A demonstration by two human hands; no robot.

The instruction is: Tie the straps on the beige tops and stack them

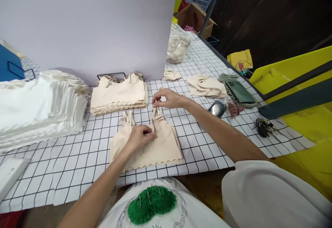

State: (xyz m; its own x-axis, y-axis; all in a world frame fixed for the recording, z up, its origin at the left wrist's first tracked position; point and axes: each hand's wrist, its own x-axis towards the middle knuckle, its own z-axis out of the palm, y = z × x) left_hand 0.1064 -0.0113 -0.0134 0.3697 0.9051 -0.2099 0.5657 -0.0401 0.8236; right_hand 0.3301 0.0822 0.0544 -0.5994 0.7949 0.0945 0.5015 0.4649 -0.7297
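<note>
A beige camisole top (166,145) with a scalloped hem lies flat on the checked table (77,165) in front of me. My left hand (141,135) rests on its upper middle, fingers curled and pressing the fabric at the neckline. My right hand (166,98) is raised just beyond the top's right shoulder, fingers pinched on the thin strap (157,112). A stack of matching beige tops (119,94) sits behind the one I hold.
A tall pile of white garments (38,107) fills the left side. Loose beige pieces (206,85), a green phone (240,92), keys (264,127) and a bag of fabric (177,48) lie to the right. A lilac panel (90,27) stands behind; a yellow bin (298,82) at right.
</note>
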